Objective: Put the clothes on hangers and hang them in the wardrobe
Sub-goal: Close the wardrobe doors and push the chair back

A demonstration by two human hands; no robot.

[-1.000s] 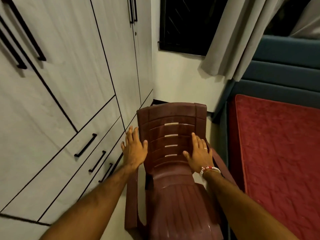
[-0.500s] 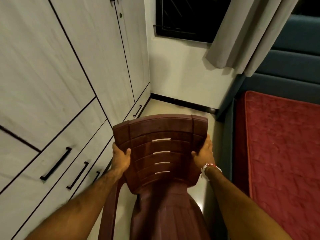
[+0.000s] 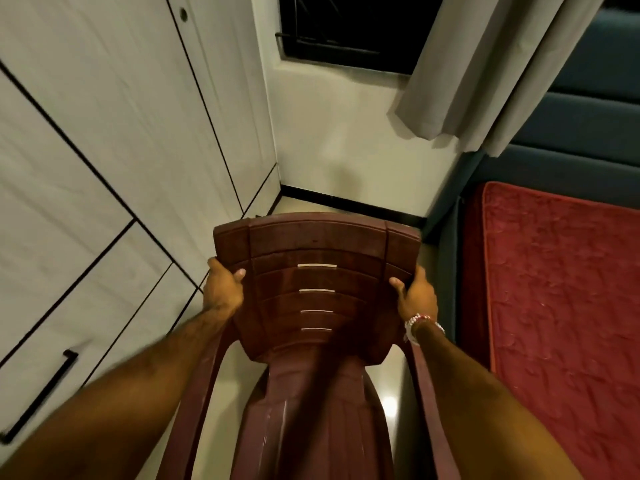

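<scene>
Partly, left hand (image 3: 223, 289) behind chair (image 3: 317, 244).

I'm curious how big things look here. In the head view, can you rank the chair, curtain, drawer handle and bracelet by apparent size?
Largest to smallest, as they look:
1. chair, though it is nearest the camera, which enlarges it
2. curtain
3. drawer handle
4. bracelet

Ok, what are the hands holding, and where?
Both hold the chair: left hand and right hand grip the backrest's side edges.
</scene>
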